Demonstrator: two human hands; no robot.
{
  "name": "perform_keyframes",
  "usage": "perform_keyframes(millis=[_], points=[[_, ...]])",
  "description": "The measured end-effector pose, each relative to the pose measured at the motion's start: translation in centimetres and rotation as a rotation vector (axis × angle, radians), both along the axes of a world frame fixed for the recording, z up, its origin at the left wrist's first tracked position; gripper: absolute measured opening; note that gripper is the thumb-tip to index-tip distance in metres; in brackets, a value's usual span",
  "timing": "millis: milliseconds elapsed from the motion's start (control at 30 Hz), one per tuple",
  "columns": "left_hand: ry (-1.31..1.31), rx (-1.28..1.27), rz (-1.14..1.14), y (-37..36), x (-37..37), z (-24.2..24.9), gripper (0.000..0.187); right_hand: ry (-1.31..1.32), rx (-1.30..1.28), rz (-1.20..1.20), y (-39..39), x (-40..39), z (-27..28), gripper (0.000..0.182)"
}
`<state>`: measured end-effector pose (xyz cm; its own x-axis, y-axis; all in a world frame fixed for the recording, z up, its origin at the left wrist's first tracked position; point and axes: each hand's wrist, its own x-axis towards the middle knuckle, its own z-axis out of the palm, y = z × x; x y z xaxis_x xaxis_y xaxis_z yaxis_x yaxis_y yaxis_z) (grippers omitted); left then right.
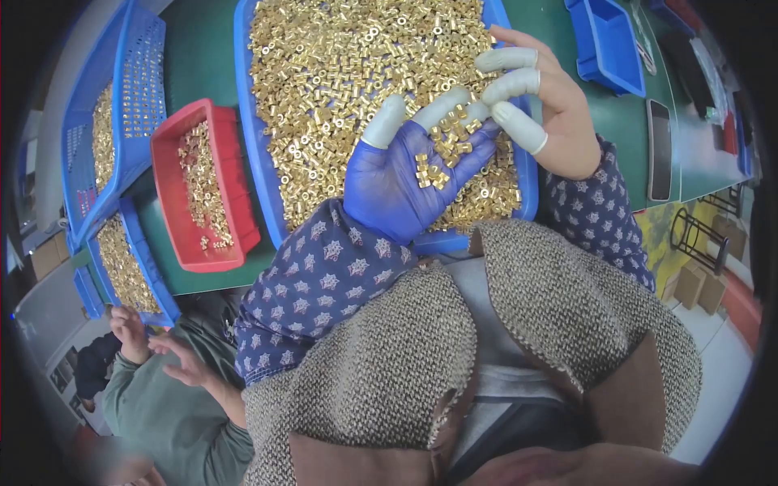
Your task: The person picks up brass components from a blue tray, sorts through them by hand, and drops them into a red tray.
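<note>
My left hand [397, 182], in a blue glove with pale finger cots, lies palm up over a big blue tray [258, 154]. Several small brass nuts [450, 142] rest in its palm and along its fingers. My right hand [541, 105] has pale cots on its fingers and meets the left fingertips from the right. Its thumb and index finger are pinched close together; whatever sits between them is too small to make out. A deep layer of loose brass nuts [348, 73] fills the tray beneath both hands.
Left of the tray stands a red bin [166, 162] with brass pieces, beside a blue perforated basket [144, 73] and a smaller blue tray [150, 251]. A blue bin [604, 44] and a phone [660, 150] lie to the right. Another person's hands [182, 360] show lower left.
</note>
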<state>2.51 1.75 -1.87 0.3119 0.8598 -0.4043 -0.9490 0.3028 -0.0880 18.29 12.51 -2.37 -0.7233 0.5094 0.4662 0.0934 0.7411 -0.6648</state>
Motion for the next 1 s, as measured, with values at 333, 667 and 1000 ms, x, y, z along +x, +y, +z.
perform_keyframes(millis=[333, 667, 1000], points=[[0.06, 0.04, 0.029, 0.0, 0.1, 0.0, 0.059, -0.083, 0.079, -0.01, 0.0, -0.2, 0.1, 0.007], [0.174, -0.245, 0.092, 0.6, 0.7, 1.4, 0.047, -0.093, 0.194, 0.124, 0.2, -0.3, 0.1, 0.017], [0.08, 0.06, 0.048, 0.1, 0.0, -0.3, 0.067, -0.082, 0.005, 0.085, -0.4, -0.4, 0.0, 0.015]])
